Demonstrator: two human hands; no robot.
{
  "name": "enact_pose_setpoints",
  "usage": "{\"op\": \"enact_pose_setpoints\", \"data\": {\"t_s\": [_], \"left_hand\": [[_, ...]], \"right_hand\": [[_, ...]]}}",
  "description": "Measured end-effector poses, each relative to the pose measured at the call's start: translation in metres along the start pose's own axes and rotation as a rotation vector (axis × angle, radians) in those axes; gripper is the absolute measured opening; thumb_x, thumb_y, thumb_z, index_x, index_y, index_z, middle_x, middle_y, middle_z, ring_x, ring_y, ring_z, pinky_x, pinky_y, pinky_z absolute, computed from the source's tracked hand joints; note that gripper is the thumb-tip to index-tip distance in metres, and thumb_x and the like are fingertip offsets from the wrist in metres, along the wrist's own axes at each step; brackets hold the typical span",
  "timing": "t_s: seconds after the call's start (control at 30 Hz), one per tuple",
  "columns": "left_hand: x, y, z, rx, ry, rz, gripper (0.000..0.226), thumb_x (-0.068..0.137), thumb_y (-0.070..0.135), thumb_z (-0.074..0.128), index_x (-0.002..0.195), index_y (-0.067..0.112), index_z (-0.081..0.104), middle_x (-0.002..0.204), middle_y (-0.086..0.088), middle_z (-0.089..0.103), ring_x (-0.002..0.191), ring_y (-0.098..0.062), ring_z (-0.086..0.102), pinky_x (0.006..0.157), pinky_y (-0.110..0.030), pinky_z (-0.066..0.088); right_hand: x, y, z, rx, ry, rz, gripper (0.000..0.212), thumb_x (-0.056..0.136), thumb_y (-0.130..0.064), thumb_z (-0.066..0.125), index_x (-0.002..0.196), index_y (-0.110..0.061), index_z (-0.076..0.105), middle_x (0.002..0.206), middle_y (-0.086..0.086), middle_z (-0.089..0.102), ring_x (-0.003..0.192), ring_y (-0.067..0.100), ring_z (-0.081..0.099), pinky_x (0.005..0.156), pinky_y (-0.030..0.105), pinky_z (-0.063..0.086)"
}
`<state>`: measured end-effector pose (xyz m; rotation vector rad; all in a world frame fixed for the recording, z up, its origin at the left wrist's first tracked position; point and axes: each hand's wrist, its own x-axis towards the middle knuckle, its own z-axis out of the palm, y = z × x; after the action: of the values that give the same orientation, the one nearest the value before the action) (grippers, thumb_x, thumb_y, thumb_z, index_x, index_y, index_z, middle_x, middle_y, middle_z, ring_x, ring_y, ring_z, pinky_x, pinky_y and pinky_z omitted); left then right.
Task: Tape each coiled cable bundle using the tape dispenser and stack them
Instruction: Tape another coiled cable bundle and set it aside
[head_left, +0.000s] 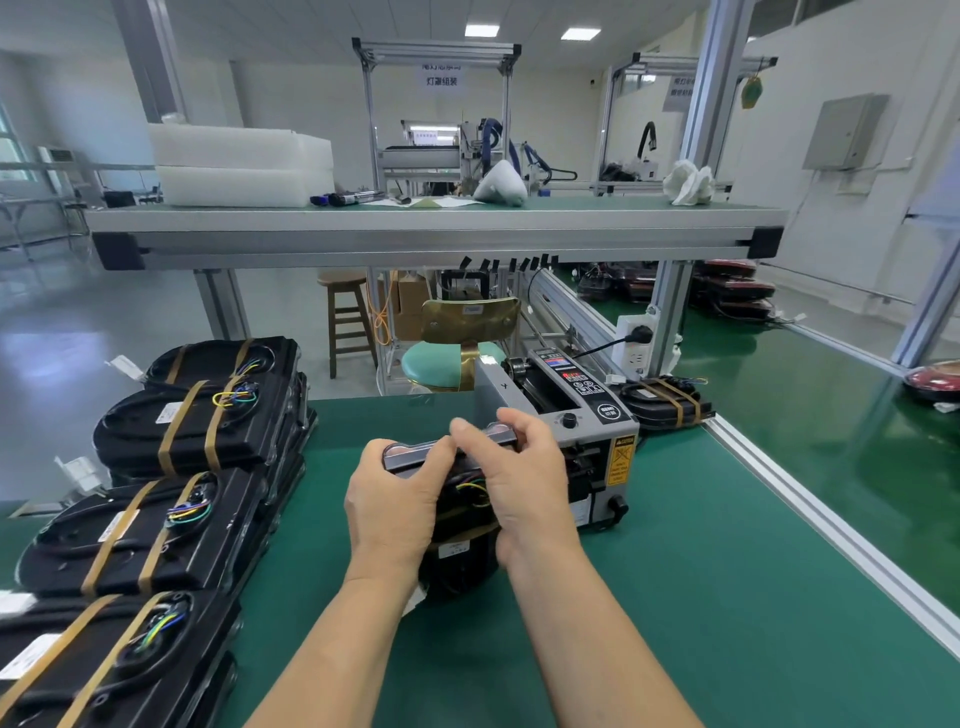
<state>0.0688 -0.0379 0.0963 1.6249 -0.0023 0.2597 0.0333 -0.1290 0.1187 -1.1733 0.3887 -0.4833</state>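
Cable bundle, black with coloured wires, white label unreadable, stands on edge on the green mat just in front of the tape dispenser, whose yellow caution sticker is too small to read; a far sign reads 灯罩组装. Left hand grasps the bundle's upper left corner, right hand curls round its right side, thumb and forefinger on the top edge. Taped stacks sit left.
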Motion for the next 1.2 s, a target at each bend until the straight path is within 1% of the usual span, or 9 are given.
{"op": "enact_pose_setpoints", "data": {"t_s": [0.1,0.27,0.37,0.47,0.57,0.77,0.9,1.07,1.2], "left_hand": [[0.003,-0.001,-0.002,0.003,0.009,-0.008,0.050,0.048,0.063,0.069,0.074,0.022,0.059,0.065,0.009,0.066,0.066,-0.014,0.062,0.063,-0.033,0.050],[0.008,0.003,-0.003,0.080,-0.032,0.008,0.045,0.052,0.058,0.069,0.073,0.020,0.056,0.067,0.006,0.062,0.065,-0.018,0.057,0.059,-0.030,0.043],[0.011,0.012,-0.006,0.283,-0.085,0.121,0.037,0.063,0.053,0.071,0.075,0.022,0.053,0.071,0.008,0.061,0.068,-0.013,0.057,0.057,-0.028,0.038],[0.018,0.026,-0.007,0.532,-0.162,0.381,0.017,0.077,0.034,0.069,0.085,0.029,0.054,0.082,0.010,0.057,0.080,-0.016,0.055,0.073,-0.034,0.043],[0.020,0.038,-0.003,0.754,-0.262,0.479,0.003,0.085,0.028,0.058,0.085,0.028,0.061,0.084,0.010,0.062,0.086,-0.020,0.057,0.085,-0.040,0.047],[0.017,0.031,0.001,0.757,-0.255,0.501,0.015,0.089,0.034,0.056,0.078,0.026,0.059,0.084,0.009,0.061,0.081,-0.018,0.056,0.068,-0.032,0.044],[0.019,0.031,0.001,0.754,-0.263,0.469,0.022,0.089,0.041,0.057,0.072,0.027,0.056,0.084,0.010,0.060,0.083,-0.018,0.057,0.073,-0.034,0.048],[0.022,0.032,-0.001,0.743,-0.247,0.415,0.038,0.087,0.053,0.057,0.063,0.025,0.049,0.070,0.007,0.057,0.075,-0.018,0.056,0.066,-0.034,0.047],[0.019,0.039,0.000,0.871,-0.210,0.675,0.052,0.094,0.040,0.058,0.054,0.030,0.027,0.055,0.005,0.037,0.062,-0.024,0.046,0.063,-0.038,0.039]], "right_hand": [[0.007,0.004,0.000,-0.053,0.008,-0.016,0.043,0.071,-0.015,0.086,0.106,-0.028,0.063,0.108,0.001,0.066,0.086,0.017,0.069,0.061,0.025,0.054],[0.010,0.006,0.000,-0.165,0.026,-0.080,0.042,0.066,-0.021,0.085,0.103,-0.026,0.065,0.106,0.004,0.069,0.098,0.024,0.068,0.088,0.045,0.058],[0.010,0.004,-0.001,-0.167,0.032,-0.088,0.044,0.062,-0.025,0.082,0.103,-0.024,0.065,0.107,0.005,0.069,0.103,0.027,0.067,0.091,0.049,0.055],[0.011,0.006,-0.005,-0.115,0.017,-0.088,0.036,0.070,-0.016,0.081,0.102,-0.023,0.066,0.105,0.008,0.071,0.103,0.030,0.068,0.092,0.050,0.055],[0.012,0.010,-0.009,-0.044,0.015,-0.088,0.030,0.082,-0.007,0.076,0.109,-0.015,0.067,0.109,0.011,0.072,0.107,0.029,0.068,0.097,0.047,0.054],[0.011,0.014,-0.019,0.039,-0.017,-0.097,0.019,0.092,-0.007,0.067,0.108,-0.016,0.069,0.105,0.006,0.074,0.093,0.015,0.071,0.073,0.023,0.053],[0.010,0.015,-0.017,0.055,-0.023,-0.097,0.018,0.092,-0.007,0.067,0.109,-0.015,0.068,0.104,0.007,0.075,0.094,0.017,0.070,0.082,0.030,0.056],[0.008,0.017,-0.013,0.081,-0.021,-0.085,0.018,0.092,-0.011,0.068,0.108,-0.018,0.070,0.104,0.005,0.075,0.099,0.021,0.071,0.089,0.036,0.057],[0.007,0.018,-0.011,0.081,0.000,-0.098,0.019,0.091,-0.011,0.069,0.109,-0.017,0.070,0.106,0.006,0.075,0.104,0.022,0.070,0.094,0.038,0.056]]}}
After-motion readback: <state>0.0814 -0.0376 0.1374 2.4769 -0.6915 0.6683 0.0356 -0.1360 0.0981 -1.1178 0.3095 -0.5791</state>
